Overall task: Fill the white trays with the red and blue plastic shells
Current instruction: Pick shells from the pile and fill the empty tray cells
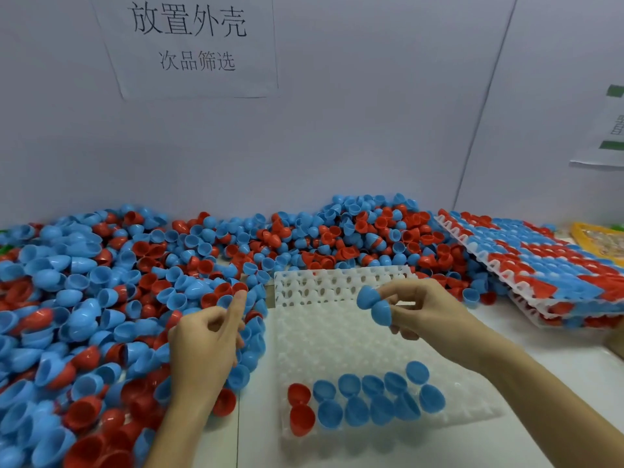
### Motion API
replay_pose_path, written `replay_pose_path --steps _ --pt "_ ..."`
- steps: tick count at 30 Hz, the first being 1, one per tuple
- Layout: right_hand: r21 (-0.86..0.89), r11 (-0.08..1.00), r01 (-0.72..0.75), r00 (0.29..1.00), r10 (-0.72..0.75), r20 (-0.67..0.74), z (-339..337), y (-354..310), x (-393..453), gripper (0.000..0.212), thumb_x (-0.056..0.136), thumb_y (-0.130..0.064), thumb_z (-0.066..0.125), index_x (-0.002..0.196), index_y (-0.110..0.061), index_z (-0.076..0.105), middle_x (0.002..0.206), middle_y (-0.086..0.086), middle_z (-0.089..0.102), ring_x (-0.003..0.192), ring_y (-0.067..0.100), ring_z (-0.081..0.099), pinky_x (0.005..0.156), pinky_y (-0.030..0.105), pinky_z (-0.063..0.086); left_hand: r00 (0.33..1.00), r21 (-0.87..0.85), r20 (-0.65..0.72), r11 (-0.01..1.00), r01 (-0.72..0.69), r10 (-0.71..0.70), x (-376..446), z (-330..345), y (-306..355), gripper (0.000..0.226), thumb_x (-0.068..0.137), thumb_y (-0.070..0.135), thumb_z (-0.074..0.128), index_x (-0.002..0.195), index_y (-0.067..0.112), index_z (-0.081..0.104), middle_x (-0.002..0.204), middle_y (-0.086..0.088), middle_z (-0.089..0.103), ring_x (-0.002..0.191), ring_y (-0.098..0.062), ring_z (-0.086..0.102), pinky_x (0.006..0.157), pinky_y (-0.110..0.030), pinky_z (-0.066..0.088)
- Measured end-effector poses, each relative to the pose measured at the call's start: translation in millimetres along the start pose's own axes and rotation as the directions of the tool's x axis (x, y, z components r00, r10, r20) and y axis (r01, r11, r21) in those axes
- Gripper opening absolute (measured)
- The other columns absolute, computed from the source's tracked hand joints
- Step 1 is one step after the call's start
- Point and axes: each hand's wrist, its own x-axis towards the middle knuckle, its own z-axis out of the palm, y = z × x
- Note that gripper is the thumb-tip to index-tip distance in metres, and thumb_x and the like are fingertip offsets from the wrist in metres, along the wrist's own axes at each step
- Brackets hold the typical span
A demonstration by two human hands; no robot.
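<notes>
Blue shells, two, pinched in right hand fingertips, domes meeting, above far half of white tray. Empty sockets directly below and nearer; near rows hold two red and roughly ten blue. Left hand over loose shell pile at left, forefinger extended, remaining fingers curled, holding nothing visible. Right hand nearer to tray. Filled trays stacked far right.

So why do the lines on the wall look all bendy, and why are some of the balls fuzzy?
Head view: the wide-angle lens bows the wall seams and slants the paper sign; shells in the loose pile smear toward the lower left corner, while the two blue shells in the right hand look fairly sharp; lighting is soft and even, with no hard shadows on the white tray.
</notes>
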Motion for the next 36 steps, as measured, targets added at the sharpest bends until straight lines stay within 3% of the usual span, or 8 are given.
replay_pose_path --steps 3,7,11,13,17,22,29,36 --pt "-0.197 0.980 -0.015 1.000 0.010 -0.025 -27.4 7.7 -13.4 0.015 0.091 -0.013 0.071 0.088 -0.026 0.078 0.078 -0.002 0.072 0.060 0.007 0.064 0.056 0.013 0.048 0.996 -0.036 0.073 0.999 -0.040 0.042 -4.9 10.2 2.7 0.045 0.091 0.045 0.063 0.059 0.014 0.066 0.052 -0.001 0.063 0.039 -0.019 0.057 0.044 -0.029 0.049" --pt "-0.501 0.862 -0.076 0.997 0.064 -0.041 -62.3 19.0 -34.7 0.009 0.091 -0.024 0.070 0.086 -0.030 0.073 0.075 -0.016 0.072 0.061 0.009 0.069 0.063 0.017 0.056 0.992 -0.024 0.104 0.997 -0.069 0.071 -6.6 12.6 1.7 0.039 0.089 0.047 0.062 0.062 0.020 0.068 0.058 0.008 0.066 0.046 -0.008 0.060 0.050 -0.029 0.052" --pt "-0.624 0.773 -0.115 0.990 0.142 -0.006 -75.0 26.7 -46.5 0.015 0.090 -0.024 0.071 0.088 -0.039 0.070 0.077 -0.017 0.073 0.065 0.006 0.072 0.066 0.020 0.058 0.993 -0.052 0.110 0.998 -0.034 0.039 -7.4 13.8 0.1 0.033 0.088 0.048 0.062 0.069 0.022 0.071 0.063 0.008 0.069 0.050 -0.012 0.064 0.048 -0.023 0.052" --pt "-0.726 0.684 -0.075 0.991 0.132 0.021 -76.6 31.5 -48.2 0.028 0.089 -0.019 0.072 0.090 -0.047 0.068 0.082 -0.019 0.070 0.072 0.001 0.070 0.071 0.020 0.059 0.993 -0.076 0.111 0.997 -0.017 0.025 -7.9 13.8 -0.6 0.032 0.087 0.049 0.062 0.074 0.021 0.072 0.065 0.007 0.070 0.053 -0.015 0.065 0.049 -0.025 0.053" --pt "-0.892 0.428 0.145 0.985 0.024 0.172 -72.3 34.5 -46.9 0.025 0.092 -0.031 0.068 0.111 -0.047 0.070 0.097 -0.033 0.055 0.083 -0.011 0.057 0.079 0.005 0.047 0.995 -0.087 0.101 0.996 -0.014 0.023 -7.7 16.0 -4.4 0.020 0.093 0.032 0.067 0.078 0.020 0.073 0.067 0.007 0.070 0.055 -0.013 0.064 0.057 -0.032 0.055" --pt "-0.930 0.275 0.244 0.966 0.012 0.257 -69.6 40.2 -42.9 0.029 0.098 -0.038 0.058 0.125 -0.045 0.063 0.116 -0.026 0.059 0.095 -0.005 0.046 0.085 0.012 0.040 0.998 -0.127 0.063 0.992 -0.023 0.031 -6.7 15.8 -6.6 0.013 0.095 0.022 0.066 0.083 0.022 0.071 0.073 0.010 0.072 0.053 -0.007 0.063 0.050 -0.017 0.051" --pt "-0.910 0.403 0.094 0.977 0.140 0.163 -64.3 46.8 -41.2 0.032 0.097 -0.018 0.057 0.118 -0.039 0.070 0.114 -0.027 0.059 0.098 -0.003 0.053 0.085 0.016 0.050 0.998 -0.124 0.053 0.992 -0.009 0.016 -5.3 15.8 -9.3 0.012 0.096 0.020 0.065 0.085 0.024 0.069 0.080 0.012 0.071 0.047 -0.013 0.061 0.047 -0.018 0.051" --pt "-0.834 0.551 -0.017 0.987 0.143 0.074 -56.0 57.3 -40.2 0.024 0.095 -0.044 0.058 0.087 -0.030 0.076 0.094 -0.017 0.063 0.084 0.003 0.059 0.076 0.023 0.053 0.998 -0.147 0.066 0.989 -0.002 0.012 -5.5 15.6 -11.5 0.018 0.099 0.016 0.059 0.086 0.022 0.070 0.083 0.013 0.071 0.047 -0.013 0.060 0.043 -0.014 0.044"
